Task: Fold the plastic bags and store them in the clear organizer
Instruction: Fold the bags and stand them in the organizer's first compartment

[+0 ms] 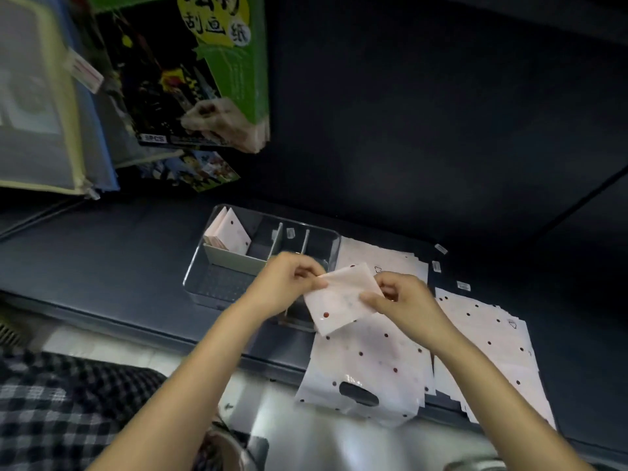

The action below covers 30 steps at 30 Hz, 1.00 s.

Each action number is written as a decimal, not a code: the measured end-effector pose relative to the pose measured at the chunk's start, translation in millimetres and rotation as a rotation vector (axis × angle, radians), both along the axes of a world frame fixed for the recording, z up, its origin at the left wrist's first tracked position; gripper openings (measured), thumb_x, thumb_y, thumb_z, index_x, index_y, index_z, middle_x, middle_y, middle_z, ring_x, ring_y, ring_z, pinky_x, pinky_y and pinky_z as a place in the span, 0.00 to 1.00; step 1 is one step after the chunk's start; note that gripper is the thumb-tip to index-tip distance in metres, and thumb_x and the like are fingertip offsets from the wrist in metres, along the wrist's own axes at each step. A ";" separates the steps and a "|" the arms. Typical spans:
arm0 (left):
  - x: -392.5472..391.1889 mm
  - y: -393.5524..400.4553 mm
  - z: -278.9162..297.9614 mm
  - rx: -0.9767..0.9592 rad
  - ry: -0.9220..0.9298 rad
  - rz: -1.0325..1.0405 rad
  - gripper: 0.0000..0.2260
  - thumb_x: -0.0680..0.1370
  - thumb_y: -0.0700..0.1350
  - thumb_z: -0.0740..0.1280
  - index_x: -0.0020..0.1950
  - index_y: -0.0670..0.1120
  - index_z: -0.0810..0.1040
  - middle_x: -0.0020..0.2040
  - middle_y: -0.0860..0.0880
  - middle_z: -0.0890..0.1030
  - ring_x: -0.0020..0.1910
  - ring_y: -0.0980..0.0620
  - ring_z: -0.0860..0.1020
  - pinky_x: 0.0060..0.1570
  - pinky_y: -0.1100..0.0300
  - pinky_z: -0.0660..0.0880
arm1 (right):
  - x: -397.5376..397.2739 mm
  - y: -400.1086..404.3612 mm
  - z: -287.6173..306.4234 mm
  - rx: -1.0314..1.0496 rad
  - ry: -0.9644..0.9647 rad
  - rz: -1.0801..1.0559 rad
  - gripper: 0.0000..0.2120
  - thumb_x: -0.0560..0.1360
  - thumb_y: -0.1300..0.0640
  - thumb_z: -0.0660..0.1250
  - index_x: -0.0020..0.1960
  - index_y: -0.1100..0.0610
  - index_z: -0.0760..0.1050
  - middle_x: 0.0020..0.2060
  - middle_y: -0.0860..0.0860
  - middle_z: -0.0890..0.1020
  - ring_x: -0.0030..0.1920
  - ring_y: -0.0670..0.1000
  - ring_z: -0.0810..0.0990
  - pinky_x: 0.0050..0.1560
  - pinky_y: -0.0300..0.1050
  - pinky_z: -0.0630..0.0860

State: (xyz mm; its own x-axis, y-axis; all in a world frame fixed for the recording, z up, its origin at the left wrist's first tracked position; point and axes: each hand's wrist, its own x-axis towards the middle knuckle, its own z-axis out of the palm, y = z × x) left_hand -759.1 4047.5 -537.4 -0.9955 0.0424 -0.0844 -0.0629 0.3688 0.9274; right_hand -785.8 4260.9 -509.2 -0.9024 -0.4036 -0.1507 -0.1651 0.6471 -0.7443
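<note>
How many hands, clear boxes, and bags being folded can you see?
Hands: 2, the left hand and the right hand
Clear organizer: 1
Bag being folded, pinched by both hands: 1
Total: 4
Flat bags lie in overlapping piles on the shelf, and folded bags stand in the organizer, too stacked to count.

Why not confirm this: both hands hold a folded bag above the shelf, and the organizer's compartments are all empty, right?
Not quite. The head view shows folded bags already standing in the organizer's far left compartment. The rest holds: the left hand and right hand both pinch a folded bag above the shelf.
</note>
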 end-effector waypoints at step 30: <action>-16.2 -156.8 -95.4 -0.415 0.022 0.360 0.07 0.78 0.52 0.64 0.49 0.54 0.65 0.69 0.53 0.64 0.53 0.48 0.75 0.42 0.55 0.74 | -105.8 -275.6 -102.6 0.122 -0.396 -0.011 0.36 0.73 0.29 0.51 0.57 0.61 0.72 0.55 0.57 0.79 0.58 0.58 0.78 0.61 0.55 0.73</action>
